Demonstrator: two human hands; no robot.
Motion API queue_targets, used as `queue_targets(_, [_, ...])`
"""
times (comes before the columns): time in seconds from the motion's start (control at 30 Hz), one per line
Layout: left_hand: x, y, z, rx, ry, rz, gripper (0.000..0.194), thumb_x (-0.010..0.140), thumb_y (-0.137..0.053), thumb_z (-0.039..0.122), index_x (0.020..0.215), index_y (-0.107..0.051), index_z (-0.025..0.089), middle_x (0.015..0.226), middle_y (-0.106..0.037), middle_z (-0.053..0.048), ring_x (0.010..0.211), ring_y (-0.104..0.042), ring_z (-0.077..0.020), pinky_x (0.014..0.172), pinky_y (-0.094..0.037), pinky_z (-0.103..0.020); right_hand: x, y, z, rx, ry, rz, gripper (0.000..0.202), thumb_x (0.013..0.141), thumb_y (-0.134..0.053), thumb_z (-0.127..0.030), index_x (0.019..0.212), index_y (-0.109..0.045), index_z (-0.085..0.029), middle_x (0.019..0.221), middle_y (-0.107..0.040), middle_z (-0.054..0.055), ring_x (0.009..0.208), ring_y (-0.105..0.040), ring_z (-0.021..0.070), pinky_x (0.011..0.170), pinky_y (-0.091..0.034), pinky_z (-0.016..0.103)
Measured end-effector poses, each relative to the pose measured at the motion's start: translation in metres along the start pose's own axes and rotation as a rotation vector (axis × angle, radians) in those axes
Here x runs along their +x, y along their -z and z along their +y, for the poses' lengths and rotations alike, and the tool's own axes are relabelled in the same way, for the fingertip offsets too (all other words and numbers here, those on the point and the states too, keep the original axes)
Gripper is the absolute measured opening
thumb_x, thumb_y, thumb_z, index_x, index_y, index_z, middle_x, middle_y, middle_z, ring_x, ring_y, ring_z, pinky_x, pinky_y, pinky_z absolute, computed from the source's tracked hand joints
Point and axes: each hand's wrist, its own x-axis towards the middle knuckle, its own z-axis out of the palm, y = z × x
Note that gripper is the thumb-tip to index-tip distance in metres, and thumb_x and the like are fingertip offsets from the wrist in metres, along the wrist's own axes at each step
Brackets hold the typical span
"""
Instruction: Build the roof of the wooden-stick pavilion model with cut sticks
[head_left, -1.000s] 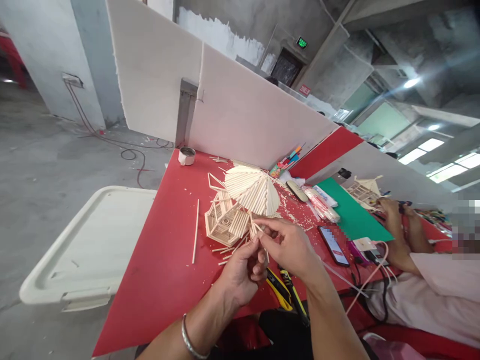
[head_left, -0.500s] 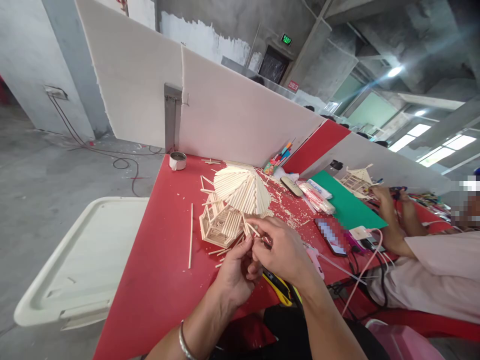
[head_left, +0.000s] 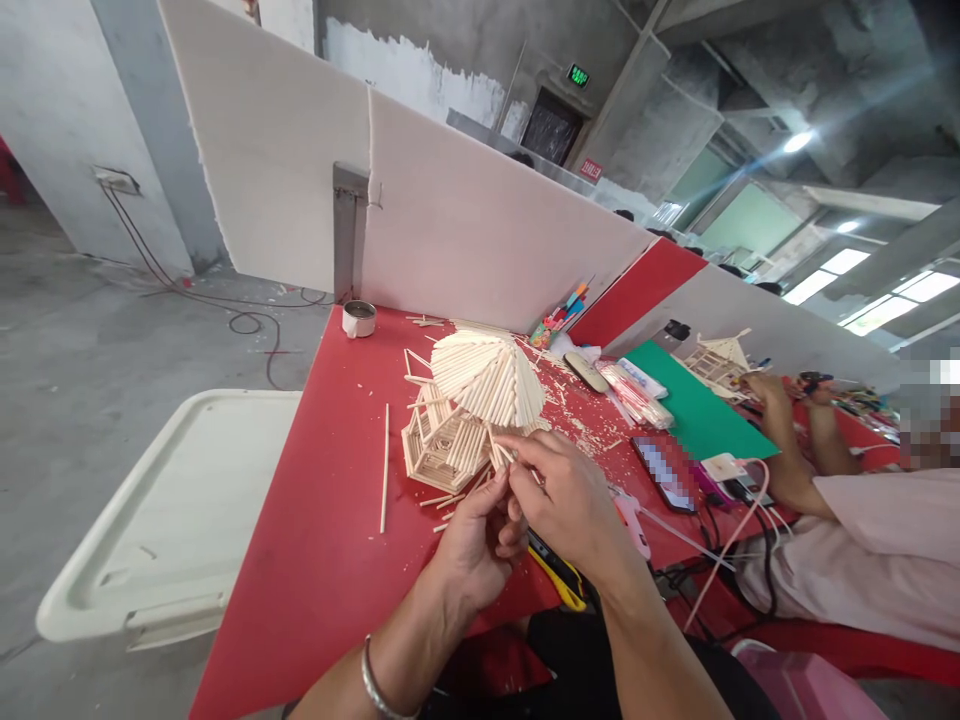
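Observation:
Both hands meet at the near right side of a small house model (head_left: 446, 440) built of thin wooden sticks, with a cone-like stick roof (head_left: 487, 378). My left hand (head_left: 480, 535) is closed, thumb and fingers pinching the lower end of short wooden sticks (head_left: 501, 452). My right hand (head_left: 562, 490) is closed too, its fingertips pinching the same sticks from the upper right. Loose sticks lie beneath the model, partly hidden by my hands. One long stick (head_left: 385, 468) rests alone to the left. A yellow and black utility knife (head_left: 556, 578) lies under my right wrist.
On the red table (head_left: 315, 520) are a tin (head_left: 358, 319), a pen holder (head_left: 544, 332), stick packs (head_left: 636, 395), a phone (head_left: 664, 472), a green mat (head_left: 690, 410) and a pink glue gun (head_left: 630, 520). A co-worker's arm (head_left: 787, 450) is at right. A white lidded bin (head_left: 172, 500) stands left.
The view has shifted slightly. My hands stay pinched together at the short sticks, with only a small movement of the fingers.

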Motion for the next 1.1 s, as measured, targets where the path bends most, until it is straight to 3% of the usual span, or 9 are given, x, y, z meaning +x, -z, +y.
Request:
queue_targets(0.5, [-0.0010, -0.0001, -0.0006, 0.023, -0.012, -0.015, 0.030, 0.066, -0.078, 0.034, 0.064, -0.056, 0.013, 0.051, -0.049, 0.005, 0.035, -0.031, -0.0012, 0.034, -0.016, -0.013, -0.0017, -0.0004, 0.0043, 0.045, -0.011, -0.048, 0.037, 0.090, -0.041, -0.019, 0.119, -0.063, -0.023, 0.099, -0.066, 0.005, 0.096, -0.059, 0.0197, 0.082, -0.045, 0.032])
queue_targets(1.1, [-0.0003, 0.0017, -0.0017, -0.003, -0.017, -0.025, 0.031, 0.062, -0.081, 0.032, 0.064, -0.057, 0.012, 0.051, -0.052, 0.005, 0.035, -0.032, -0.0010, 0.034, -0.015, -0.013, -0.0012, -0.0013, 0.0029, 0.059, -0.031, -0.034, 0.033, 0.089, -0.042, -0.020, 0.113, -0.065, -0.021, 0.103, -0.068, 0.006, 0.100, -0.060, 0.0202, 0.084, -0.045, 0.032])
